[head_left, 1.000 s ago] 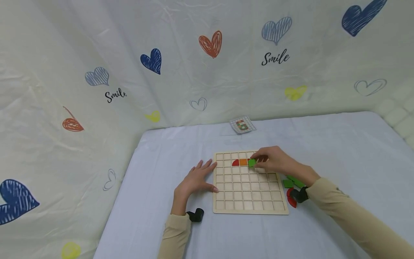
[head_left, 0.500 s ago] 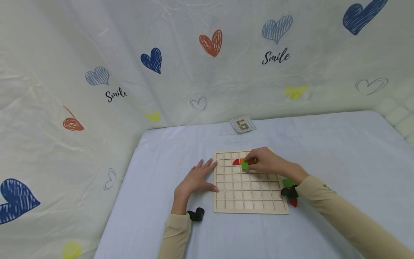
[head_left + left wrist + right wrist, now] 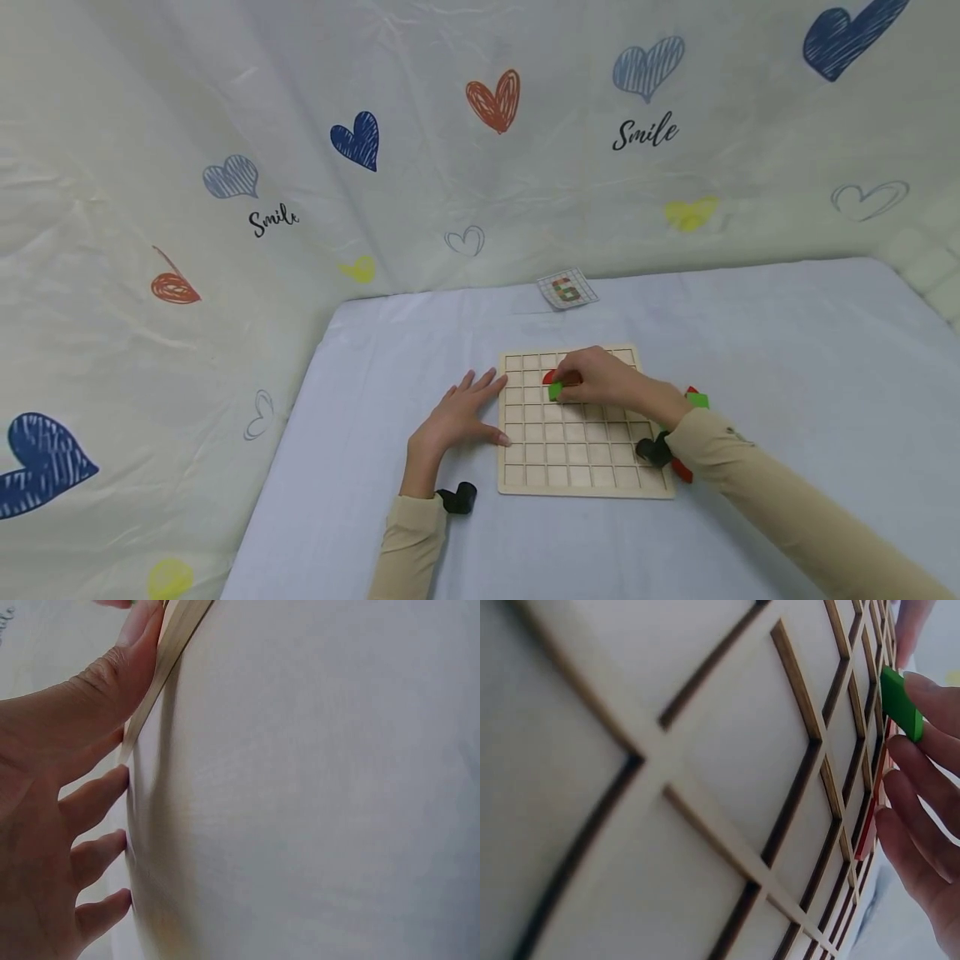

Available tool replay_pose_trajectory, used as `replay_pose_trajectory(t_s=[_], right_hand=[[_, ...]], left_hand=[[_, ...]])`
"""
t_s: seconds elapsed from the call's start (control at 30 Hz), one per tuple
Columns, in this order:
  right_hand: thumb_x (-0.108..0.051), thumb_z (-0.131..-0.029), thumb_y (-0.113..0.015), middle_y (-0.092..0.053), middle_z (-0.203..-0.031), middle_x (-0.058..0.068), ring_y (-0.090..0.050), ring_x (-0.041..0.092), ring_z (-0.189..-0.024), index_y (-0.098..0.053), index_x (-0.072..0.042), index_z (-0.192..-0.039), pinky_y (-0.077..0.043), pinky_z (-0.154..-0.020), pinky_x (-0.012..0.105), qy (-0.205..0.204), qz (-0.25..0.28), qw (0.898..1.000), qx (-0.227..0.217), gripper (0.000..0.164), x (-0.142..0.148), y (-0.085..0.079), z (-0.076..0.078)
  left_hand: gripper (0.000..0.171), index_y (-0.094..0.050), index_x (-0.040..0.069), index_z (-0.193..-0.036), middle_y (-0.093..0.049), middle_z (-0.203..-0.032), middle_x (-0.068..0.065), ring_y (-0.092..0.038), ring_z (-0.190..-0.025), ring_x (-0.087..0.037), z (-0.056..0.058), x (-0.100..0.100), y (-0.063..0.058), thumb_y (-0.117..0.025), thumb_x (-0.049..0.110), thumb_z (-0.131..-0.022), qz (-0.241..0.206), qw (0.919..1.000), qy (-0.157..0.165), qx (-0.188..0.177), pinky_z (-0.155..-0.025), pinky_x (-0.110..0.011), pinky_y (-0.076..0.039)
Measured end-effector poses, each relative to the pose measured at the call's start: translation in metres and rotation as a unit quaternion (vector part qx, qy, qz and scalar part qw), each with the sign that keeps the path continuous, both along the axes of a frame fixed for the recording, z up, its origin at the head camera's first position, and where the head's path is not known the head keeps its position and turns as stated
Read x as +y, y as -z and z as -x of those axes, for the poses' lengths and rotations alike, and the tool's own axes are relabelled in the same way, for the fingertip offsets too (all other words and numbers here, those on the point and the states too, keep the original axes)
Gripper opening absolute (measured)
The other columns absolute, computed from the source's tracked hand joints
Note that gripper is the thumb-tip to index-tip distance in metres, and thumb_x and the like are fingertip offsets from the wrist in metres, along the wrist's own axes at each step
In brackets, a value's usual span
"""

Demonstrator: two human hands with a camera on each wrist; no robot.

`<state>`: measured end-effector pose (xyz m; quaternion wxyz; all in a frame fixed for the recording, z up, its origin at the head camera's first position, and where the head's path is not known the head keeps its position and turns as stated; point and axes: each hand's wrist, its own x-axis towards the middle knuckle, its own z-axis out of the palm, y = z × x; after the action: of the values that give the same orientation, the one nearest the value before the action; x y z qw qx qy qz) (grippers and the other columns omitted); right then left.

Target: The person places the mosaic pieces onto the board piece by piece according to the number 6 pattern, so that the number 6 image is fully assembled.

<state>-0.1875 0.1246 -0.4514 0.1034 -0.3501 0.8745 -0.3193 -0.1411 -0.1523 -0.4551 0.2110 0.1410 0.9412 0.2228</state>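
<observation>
A pale wooden grid board [image 3: 555, 454] lies on the white-covered table. My left hand [image 3: 453, 417] rests with spread fingers along its left edge; in the left wrist view the thumb [image 3: 139, 645] touches the rim. Between thumb and finger, my right hand [image 3: 600, 379] pinches a green square tile [image 3: 554, 392], tilted over the upper left cells in the right wrist view. Just beyond this tile sits a red rounded piece [image 3: 549, 377], partly covered by the fingers. The rest of that row is hidden behind the right hand.
A small card [image 3: 567, 289] with a coloured grid pattern lies behind the board. Right of the board, a green piece [image 3: 697, 401] and a red piece [image 3: 682, 472] show around the right sleeve. A curtain [image 3: 420, 192] printed with hearts hangs behind the table.
My right hand has moved left and slightly nearer with the green tile, from the right of the orange tile to just below the red piece. The left hand stays put.
</observation>
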Motion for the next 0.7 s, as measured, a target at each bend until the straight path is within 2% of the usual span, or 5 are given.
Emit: replay_pose_trajectory(t_s=[0.3,0.53,0.7], right_hand=[[-0.013,-0.086,-0.083,-0.071,-0.095,0.003,-0.066,0.015,-0.086,-0.078,-0.004,-0.102,-0.057,-0.078,0.032,0.004,-0.027,1.0,0.014,0.019,-0.0074,0.0017,-0.0026],[-0.014,-0.085,-0.085,-0.069,-0.094,0.003,-0.063,0.015,-0.083,-0.079,-0.005,-0.104,-0.055,-0.074,0.03,-0.002,-0.039,0.998,0.045,0.022,-0.0081,0.0039,-0.0031],[-0.011,-0.085,-0.083,-0.07,-0.095,0.004,-0.062,0.015,-0.083,-0.078,-0.005,-0.106,-0.054,-0.075,0.03,-0.003,-0.031,0.999,0.036,0.022,-0.0041,0.003,-0.0041]], left_hand=[[0.104,-0.032,0.028,-0.163,-0.021,-0.172,0.004,-0.007,-0.161,-0.029,-0.0004,-0.0001,-0.0002,-0.089,0.042,-0.077,-0.001,1.0,0.003,0.004,-0.13,-0.054,-0.01],[0.104,-0.033,0.025,-0.163,-0.021,-0.172,0.002,-0.007,-0.161,-0.03,-0.0007,0.0004,-0.0017,-0.09,0.04,-0.077,-0.007,1.0,0.0,0.002,-0.13,-0.056,-0.01],[0.103,-0.034,0.026,-0.163,-0.021,-0.172,0.003,-0.007,-0.161,-0.029,-0.0009,0.0,0.0001,-0.09,0.04,-0.077,-0.009,1.0,-0.003,0.0,-0.13,-0.055,-0.01]])
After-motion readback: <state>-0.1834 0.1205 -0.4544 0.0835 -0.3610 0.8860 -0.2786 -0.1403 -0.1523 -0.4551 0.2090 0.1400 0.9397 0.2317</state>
